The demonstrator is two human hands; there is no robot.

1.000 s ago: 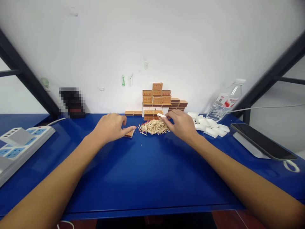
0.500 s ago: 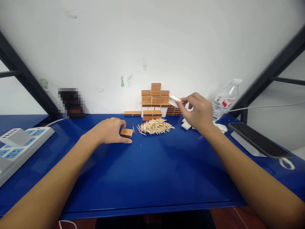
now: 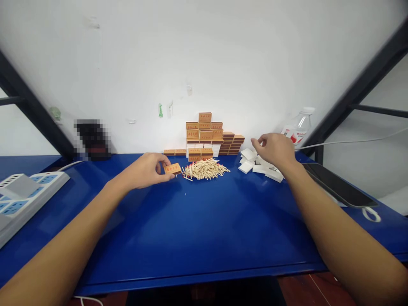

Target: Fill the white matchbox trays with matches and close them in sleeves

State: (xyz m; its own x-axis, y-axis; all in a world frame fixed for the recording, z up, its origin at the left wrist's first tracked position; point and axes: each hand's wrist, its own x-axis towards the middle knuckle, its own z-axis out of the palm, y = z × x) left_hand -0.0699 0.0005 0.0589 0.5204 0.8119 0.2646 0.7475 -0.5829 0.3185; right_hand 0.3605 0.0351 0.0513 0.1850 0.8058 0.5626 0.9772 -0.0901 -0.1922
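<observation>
Gripped between the thumb and fingers of my left hand (image 3: 149,171) is an orange-brown matchbox (image 3: 172,168), tilted slightly, just left of the loose pile of matches (image 3: 207,169). My right hand (image 3: 276,148) hovers over a heap of white card pieces (image 3: 249,155), with its thumb and forefinger apart and nothing visible between them. Its other fingers are partly hidden. Behind the matches, a stepped stack of matchboxes (image 3: 205,126) stands against the wall, some showing white sides. A lower stack of matchboxes (image 3: 230,144) adjoins it on the right.
A power strip (image 3: 35,189) lies at the left edge of the blue table (image 3: 197,238). At the right are a clear plastic bottle (image 3: 301,127), a dark phone (image 3: 339,185) and a white cable (image 3: 357,140). A dark blurred object (image 3: 93,139) stands at the back left.
My right hand has let go of a white card piece and shifted right over the heap. My left hand has lifted the matchbox off the table, a little towards the matches. The view has shifted slightly.
</observation>
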